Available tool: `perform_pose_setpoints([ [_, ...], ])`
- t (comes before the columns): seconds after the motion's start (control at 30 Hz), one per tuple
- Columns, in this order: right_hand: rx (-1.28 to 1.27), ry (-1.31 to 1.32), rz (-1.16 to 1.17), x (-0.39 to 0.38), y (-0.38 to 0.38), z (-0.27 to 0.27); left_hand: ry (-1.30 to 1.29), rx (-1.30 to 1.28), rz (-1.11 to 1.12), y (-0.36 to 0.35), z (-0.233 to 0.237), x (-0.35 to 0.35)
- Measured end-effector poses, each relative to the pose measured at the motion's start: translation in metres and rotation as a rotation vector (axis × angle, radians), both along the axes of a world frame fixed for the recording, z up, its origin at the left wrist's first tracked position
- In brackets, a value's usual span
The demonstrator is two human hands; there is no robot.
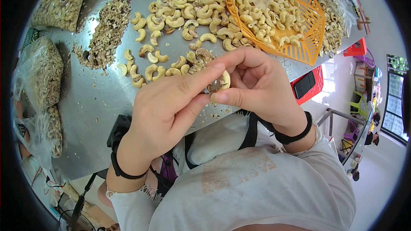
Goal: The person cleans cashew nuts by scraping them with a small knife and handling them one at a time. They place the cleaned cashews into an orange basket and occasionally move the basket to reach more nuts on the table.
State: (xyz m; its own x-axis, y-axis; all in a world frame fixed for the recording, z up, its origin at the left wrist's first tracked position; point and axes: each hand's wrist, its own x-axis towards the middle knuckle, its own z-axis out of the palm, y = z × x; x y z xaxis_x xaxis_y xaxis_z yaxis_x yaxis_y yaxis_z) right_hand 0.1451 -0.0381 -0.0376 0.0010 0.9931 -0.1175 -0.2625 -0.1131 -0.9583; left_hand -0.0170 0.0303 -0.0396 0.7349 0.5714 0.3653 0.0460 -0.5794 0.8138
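Over the near edge of the metal table, my two hands meet fingertip to fingertip. A pale cashew nut (224, 80) is pinched between the thumb and forefinger of my right hand (267, 87). My left hand (160, 109) is closed, its thumb and forefinger pressed up against the nut's left side. Something small, greyish and shiny shows between those left fingertips; its kind is not clear. Just beyond my fingers lies a loose spread of cashew nuts (173, 19), some with brown skin on them.
An orange plastic basket (314, 30) of cashews holds a clear bag. Skin scraps (107, 30) lie in a heap on the metal table (85, 119). Filled plastic bags (64, 0) line the left side. A phone (304, 84) rests on a red stool (317, 86) at right.
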Motion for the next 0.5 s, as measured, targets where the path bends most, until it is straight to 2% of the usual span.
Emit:
perform_pose_setpoints([
  [0.23, 0.033, -0.096, -0.014, -0.0030, -0.0009, 0.0007, 0.068, 0.132, -0.029, 0.0025, 0.0044, -0.0039],
  [0.33, 0.053, -0.108, -0.001, -0.0042, -0.0007, -0.0001, 0.055, 0.207, 0.028, 0.0017, 0.0015, -0.0054],
  [0.4, 0.030, -0.056, -0.015, -0.0064, 0.0000, 0.0036, -0.007, 0.020, 0.015, 0.0014, 0.0012, -0.0051],
  [0.5, 0.011, -0.039, -0.029, -0.0040, 0.0003, 0.0048, -0.021, -0.015, 0.055, 0.0019, 0.0035, -0.0008],
])
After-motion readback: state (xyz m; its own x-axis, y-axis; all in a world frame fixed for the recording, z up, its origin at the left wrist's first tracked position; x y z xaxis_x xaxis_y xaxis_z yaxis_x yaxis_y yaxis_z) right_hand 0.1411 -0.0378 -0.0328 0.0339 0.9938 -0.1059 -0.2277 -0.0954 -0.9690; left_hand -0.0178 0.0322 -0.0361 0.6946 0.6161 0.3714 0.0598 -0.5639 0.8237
